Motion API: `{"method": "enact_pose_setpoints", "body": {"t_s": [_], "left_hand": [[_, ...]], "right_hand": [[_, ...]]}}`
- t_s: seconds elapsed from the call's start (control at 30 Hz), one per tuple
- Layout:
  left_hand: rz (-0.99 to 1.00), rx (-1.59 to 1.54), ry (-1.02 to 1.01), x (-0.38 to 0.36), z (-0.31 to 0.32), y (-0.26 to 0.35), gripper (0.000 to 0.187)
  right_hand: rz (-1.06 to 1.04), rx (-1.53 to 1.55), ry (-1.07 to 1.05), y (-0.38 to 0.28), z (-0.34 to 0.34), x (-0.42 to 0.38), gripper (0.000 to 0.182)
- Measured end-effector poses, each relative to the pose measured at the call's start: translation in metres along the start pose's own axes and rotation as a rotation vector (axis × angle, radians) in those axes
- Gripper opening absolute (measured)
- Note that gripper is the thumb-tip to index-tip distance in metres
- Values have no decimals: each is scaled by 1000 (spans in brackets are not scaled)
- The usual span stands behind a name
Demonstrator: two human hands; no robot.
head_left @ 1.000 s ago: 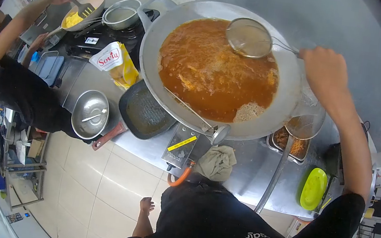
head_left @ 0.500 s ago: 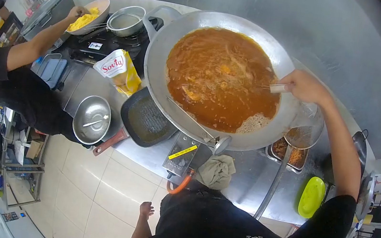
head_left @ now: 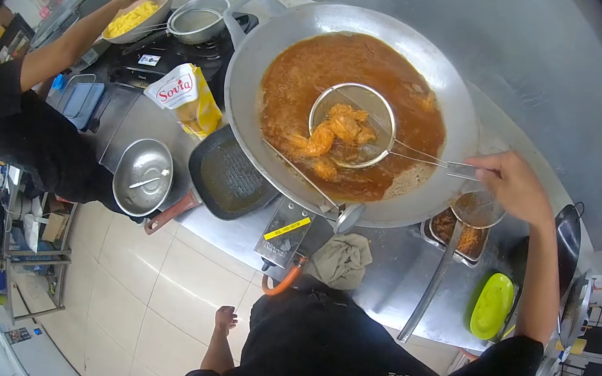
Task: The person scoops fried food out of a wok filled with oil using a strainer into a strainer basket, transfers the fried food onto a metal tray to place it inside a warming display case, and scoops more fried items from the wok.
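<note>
My right hand (head_left: 515, 187) is closed around the handle of a wire-mesh strainer (head_left: 389, 127) over a large metal wok (head_left: 458, 102). Several golden-brown fried pieces (head_left: 338, 126) lie in and at the left rim of the mesh, above bubbling brown oil (head_left: 297, 73). A single piece (head_left: 425, 102) floats near the far right of the oil. Another long-handled tool with a flat, straight bar rests across the wok's near rim. Down beside my body, my left hand (head_left: 226, 318) hangs empty over the floor, its fingers loosely apart.
At the right sit a second strainer (head_left: 479, 208), a metal tray of fried bits (head_left: 469, 242) and a green dish (head_left: 492, 306). A grill pan (head_left: 230, 175), a Sovia bag (head_left: 189, 101) and a steel bowl (head_left: 139, 201) stand left. A co-worker's arm (head_left: 69, 43) reaches over a bowl of yellow food.
The strainer has come up out of the oil with fried pieces in it. My right hand has moved slightly right and down. The co-worker's hand has lifted from the yellow food.
</note>
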State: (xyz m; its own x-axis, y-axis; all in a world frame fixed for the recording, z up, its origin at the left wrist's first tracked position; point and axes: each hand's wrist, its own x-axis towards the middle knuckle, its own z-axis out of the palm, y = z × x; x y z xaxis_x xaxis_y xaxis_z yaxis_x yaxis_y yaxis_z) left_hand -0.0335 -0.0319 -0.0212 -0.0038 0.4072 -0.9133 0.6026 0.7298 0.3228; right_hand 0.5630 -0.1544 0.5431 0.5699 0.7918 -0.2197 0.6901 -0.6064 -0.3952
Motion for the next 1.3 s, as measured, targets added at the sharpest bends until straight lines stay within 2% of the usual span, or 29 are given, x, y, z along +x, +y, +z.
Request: {"method": "enact_pose_setpoints", "body": {"t_s": [0.27,0.33,0.5,0.6,0.7,0.83,0.9,0.93,1.03,1.17,1.3], "left_hand": [[12,3,-7,0,1,8,30],[-37,32,-26,-5,1,18,30],[10,27,-82,-10,-5,24,32],[11,47,-68,-8,-5,31,32],[29,61,-57,-14,-4,34,32],[50,69,-79,-7,-5,31,33],[128,82,-124,-3,-6,26,33],[94,79,-109,-2,-6,27,33],[17,66,-80,-4,0,26,34],[-3,96,-86,-5,6,23,33],[6,113,-87,-10,9,24,34]], "right_hand": [[21,-438,206,-12,9,-45,26],[31,-498,224,-10,9,-50,26],[68,-495,229,6,9,-56,26],[118,-329,153,29,5,-55,24],[69,-72,87,68,-3,-44,22],[145,71,-29,64,-22,-31,22],[66,-101,57,63,-28,-26,22],[25,-189,98,61,-28,-25,22],[105,-496,298,45,-15,-26,22],[124,-466,287,41,-13,-25,22],[127,-310,233,75,-18,-19,21]]}}
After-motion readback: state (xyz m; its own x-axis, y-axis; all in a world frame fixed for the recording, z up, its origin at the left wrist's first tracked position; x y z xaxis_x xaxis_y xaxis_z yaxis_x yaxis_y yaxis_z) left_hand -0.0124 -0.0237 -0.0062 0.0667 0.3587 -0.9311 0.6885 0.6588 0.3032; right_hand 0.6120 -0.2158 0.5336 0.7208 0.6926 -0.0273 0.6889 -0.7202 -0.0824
